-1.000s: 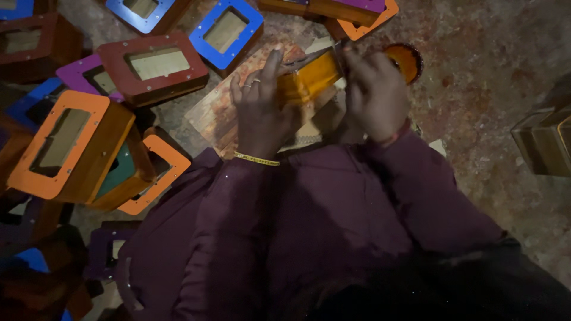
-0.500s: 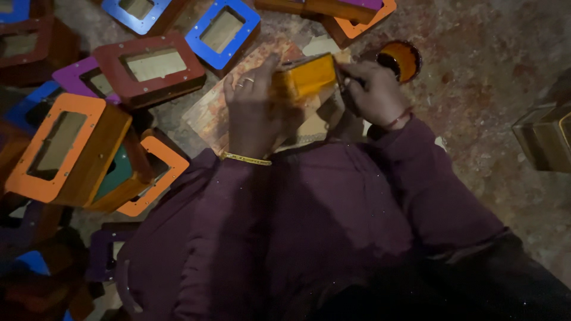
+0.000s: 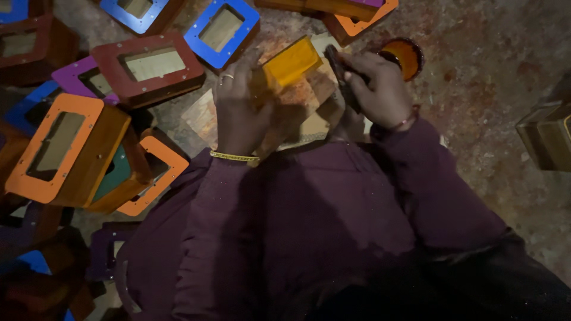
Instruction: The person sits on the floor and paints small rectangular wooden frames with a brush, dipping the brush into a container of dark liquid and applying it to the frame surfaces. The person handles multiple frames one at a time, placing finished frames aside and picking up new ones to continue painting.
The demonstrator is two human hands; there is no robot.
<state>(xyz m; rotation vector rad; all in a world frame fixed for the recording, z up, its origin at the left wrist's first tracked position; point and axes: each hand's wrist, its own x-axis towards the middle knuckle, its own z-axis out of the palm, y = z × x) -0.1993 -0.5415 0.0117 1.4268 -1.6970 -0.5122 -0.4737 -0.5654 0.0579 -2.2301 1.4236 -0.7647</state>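
Note:
My left hand point(image 3: 238, 113), with a ring and a gold bangle, grips a small wooden box with a yellow-orange face point(image 3: 291, 62) and holds it tilted above a worn board point(image 3: 205, 119) on the floor. My right hand point(image 3: 377, 89) is closed around a dark, slim tool point(image 3: 338, 71) just to the right of the box. Whether the tool's tip touches the box I cannot tell. Both arms wear dark purple sleeves.
Several wooden boxes with coloured frames lie to the left and above: orange point(image 3: 53, 148), maroon point(image 3: 148, 65), blue point(image 3: 223, 27), purple point(image 3: 77, 80). A round orange container point(image 3: 407, 56) sits beyond my right hand. More wooden boxes point(image 3: 547, 134) stand at the right edge on the speckled floor.
The yellow-faced box has turned in my left hand, and my right hand has drawn away from it to the right, with the dark tool now showing in its grip.

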